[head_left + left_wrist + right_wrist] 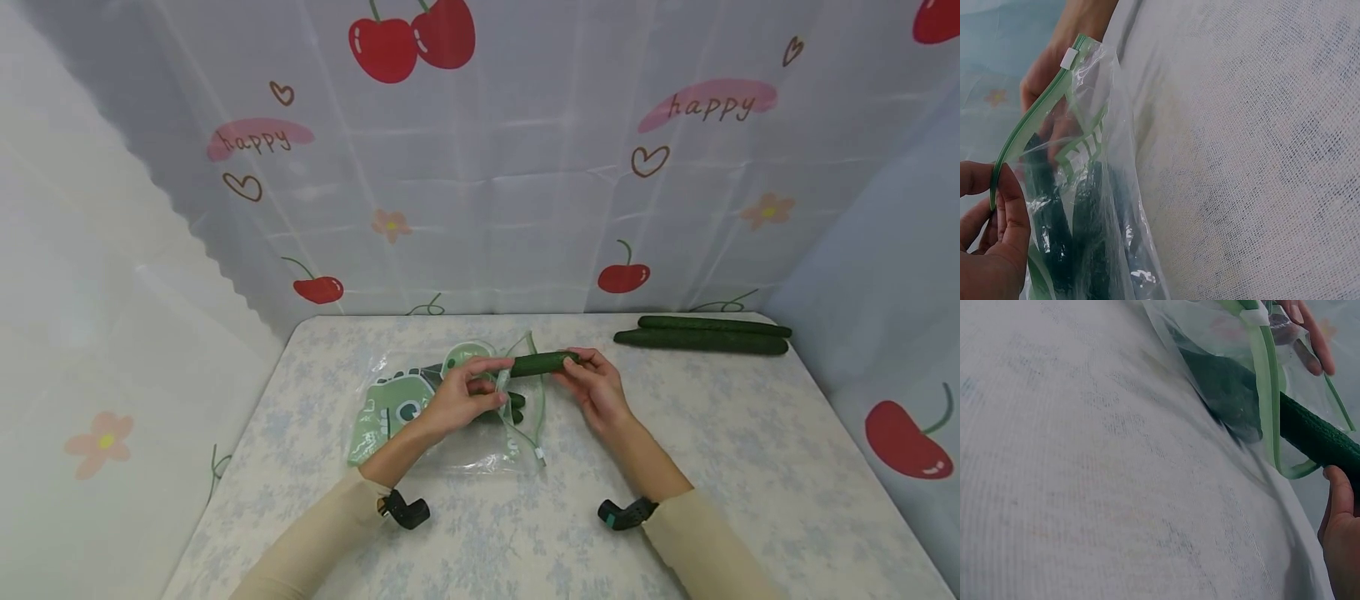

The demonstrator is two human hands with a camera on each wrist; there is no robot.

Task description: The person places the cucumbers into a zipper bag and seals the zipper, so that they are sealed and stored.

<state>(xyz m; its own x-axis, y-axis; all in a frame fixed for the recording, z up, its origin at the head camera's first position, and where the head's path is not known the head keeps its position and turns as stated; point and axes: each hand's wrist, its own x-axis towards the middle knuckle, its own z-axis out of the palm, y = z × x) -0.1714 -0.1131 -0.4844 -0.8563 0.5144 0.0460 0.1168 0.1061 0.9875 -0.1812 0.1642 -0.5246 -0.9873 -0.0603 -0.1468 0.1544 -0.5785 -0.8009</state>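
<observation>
Pinching a bag (405,392) and a cucumber (538,364), the hands (459,402) (600,392) (left and right respectively) are partly closed.

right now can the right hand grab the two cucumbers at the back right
Probably not: the right hand is holding another cucumber at the mouth of the bag, though nothing visible blocks its way to the pair.

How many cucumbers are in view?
5: one cucumber behind another on the table, far right; one in the right hand at the mouth of the bag; two inside, possibly more hidden.
</observation>
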